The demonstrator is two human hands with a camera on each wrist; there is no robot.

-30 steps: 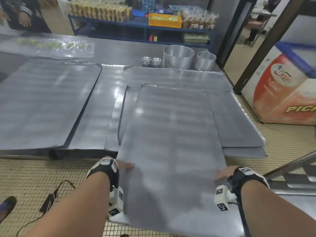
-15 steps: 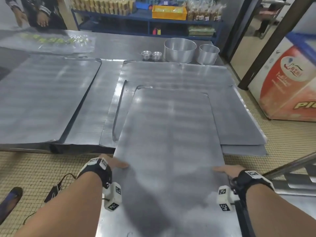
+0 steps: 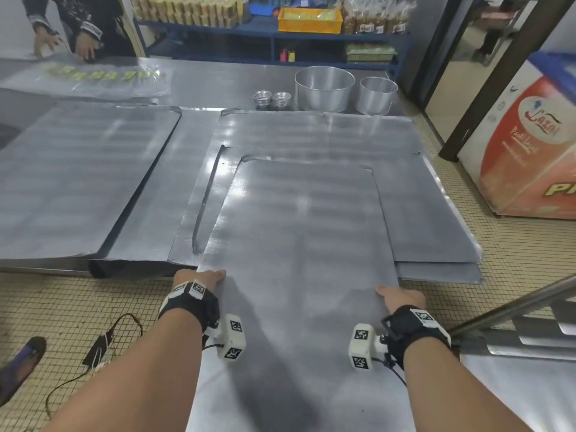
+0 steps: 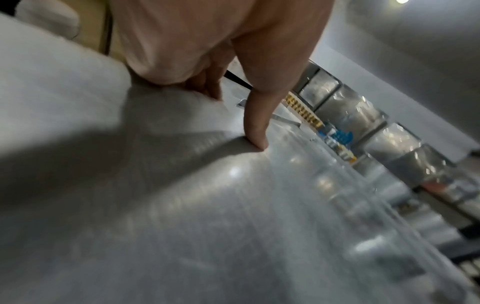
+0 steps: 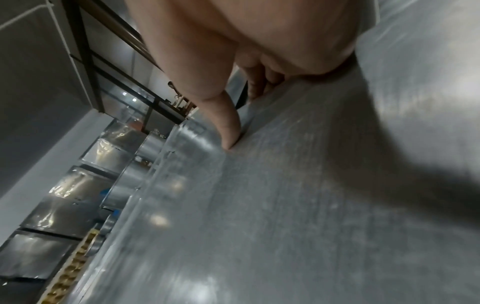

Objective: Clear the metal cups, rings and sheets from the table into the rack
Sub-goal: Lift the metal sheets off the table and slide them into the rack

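A large metal sheet [image 3: 299, 244] sticks out from the table's near edge toward me, its far end lying on a stack of other sheets [image 3: 420, 213]. My left hand [image 3: 199, 280] grips its left edge, thumb on top [image 4: 255, 131], fingers underneath. My right hand [image 3: 400, 296] grips the right edge the same way, thumb on the sheet [image 5: 228, 131]. More sheets [image 3: 78, 176] lie at the left. Two small metal cups [image 3: 272, 99] and two metal rings [image 3: 324, 88] stand at the table's far side.
The rack's metal bars [image 3: 514, 307] are at the lower right, close to my right wrist. A red and white freezer [image 3: 530, 145] stands on the right. Another person [image 3: 78, 23] works at the far left with a plastic bag [image 3: 103, 79]. A cable [image 3: 99, 347] lies on the tiled floor.
The sheet has slid further off the table toward me, with both hands still on its side edges. The view has tilted up slightly.
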